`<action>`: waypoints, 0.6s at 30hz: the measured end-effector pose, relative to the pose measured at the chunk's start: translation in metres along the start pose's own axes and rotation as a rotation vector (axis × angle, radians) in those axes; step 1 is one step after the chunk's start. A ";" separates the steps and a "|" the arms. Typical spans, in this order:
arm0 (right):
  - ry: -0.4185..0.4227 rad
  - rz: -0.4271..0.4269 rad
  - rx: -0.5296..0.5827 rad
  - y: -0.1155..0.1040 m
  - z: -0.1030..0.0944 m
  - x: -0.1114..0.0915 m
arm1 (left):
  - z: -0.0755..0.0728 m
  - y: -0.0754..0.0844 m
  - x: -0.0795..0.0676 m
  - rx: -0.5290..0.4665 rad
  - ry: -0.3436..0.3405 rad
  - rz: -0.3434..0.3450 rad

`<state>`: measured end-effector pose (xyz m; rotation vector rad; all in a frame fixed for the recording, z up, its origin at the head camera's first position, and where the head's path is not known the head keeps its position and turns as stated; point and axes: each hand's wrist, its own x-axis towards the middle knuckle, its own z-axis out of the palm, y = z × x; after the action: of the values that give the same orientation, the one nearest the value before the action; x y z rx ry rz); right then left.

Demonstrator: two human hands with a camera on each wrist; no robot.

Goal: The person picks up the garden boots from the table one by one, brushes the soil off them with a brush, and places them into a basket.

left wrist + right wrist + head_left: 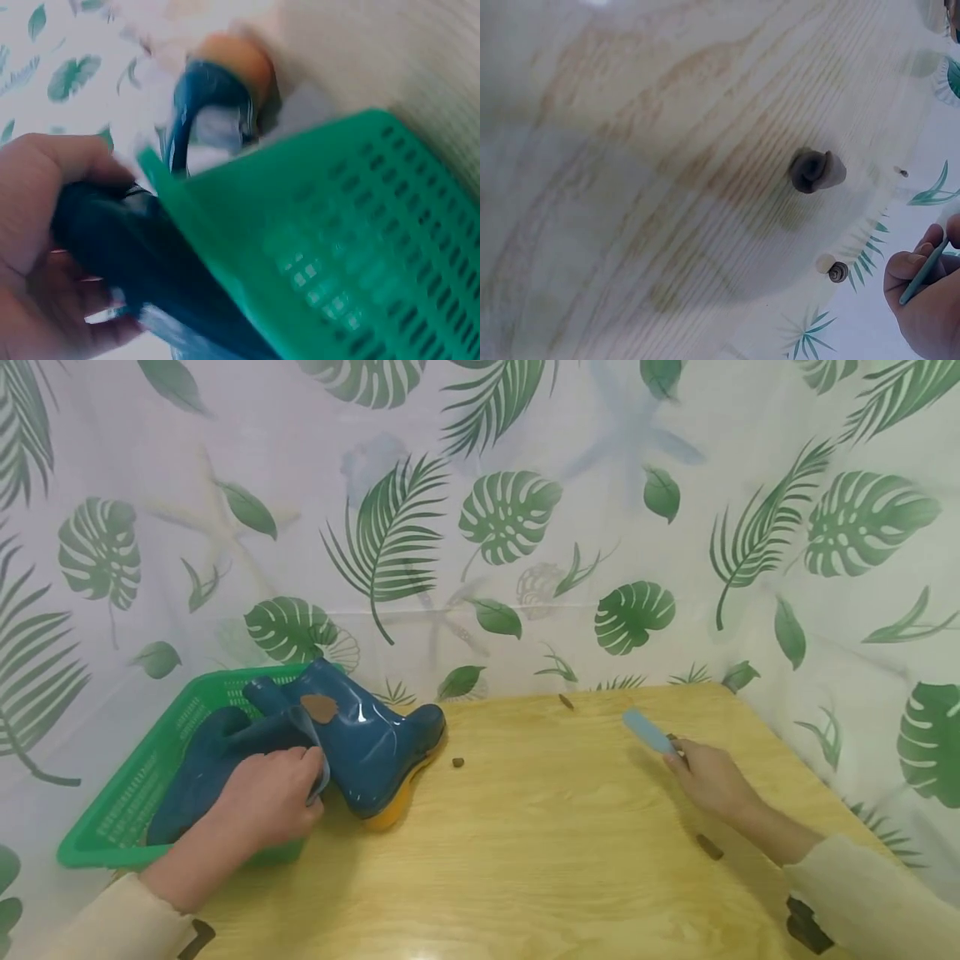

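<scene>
My left hand (273, 793) grips the upper edge of a dark blue rubber boot (202, 768) that lies inside a green plastic basket (75, 843). In the left wrist view, the left hand (45, 232) has its thumb and fingers round the boot (150, 247), beside the basket wall (360, 217). A second blue boot (375, 735) with an orange-yellow sole leans over the basket's right side, a brown patch (318, 708) on its shaft. My right hand (708, 777) holds a flat light-blue tool (647, 731) above the table; the right wrist view shows its thin edge (922, 274).
Brown curled bits lie scattered on the wooden table (525, 860): one near the boot (458, 762), one by the back edge (566, 701), one below the right forearm (709, 847). A leaf-patterned sheet (555, 435) hangs behind and at both sides.
</scene>
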<state>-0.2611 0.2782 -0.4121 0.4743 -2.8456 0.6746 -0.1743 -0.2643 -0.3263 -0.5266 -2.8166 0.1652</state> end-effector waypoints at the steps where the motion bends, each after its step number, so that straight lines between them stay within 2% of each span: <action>1: 0.001 -0.008 0.002 0.000 0.001 -0.001 | -0.001 -0.004 0.000 -0.017 0.035 -0.014; 4: -0.002 -0.018 0.005 0.002 0.002 -0.002 | -0.013 -0.022 -0.002 -0.042 0.148 -0.042; 8: 0.012 -0.018 -0.001 0.004 -0.001 -0.001 | -0.039 -0.050 -0.005 -0.058 0.232 -0.103; 10: 0.012 -0.017 0.005 0.004 -0.003 -0.001 | -0.051 -0.067 -0.009 -0.065 0.271 -0.160; 14: -0.002 -0.006 0.023 0.003 -0.006 0.000 | -0.065 -0.099 -0.018 -0.112 0.322 -0.367; 17: -0.008 -0.007 0.019 0.003 -0.007 0.000 | -0.071 -0.116 -0.025 -0.165 0.262 -0.558; 18: -0.008 -0.009 0.016 0.003 -0.007 0.000 | -0.071 -0.120 -0.028 -0.158 0.257 -0.595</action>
<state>-0.2617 0.2841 -0.4073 0.4939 -2.8459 0.6960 -0.1695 -0.3811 -0.2459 0.2570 -2.6079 -0.2279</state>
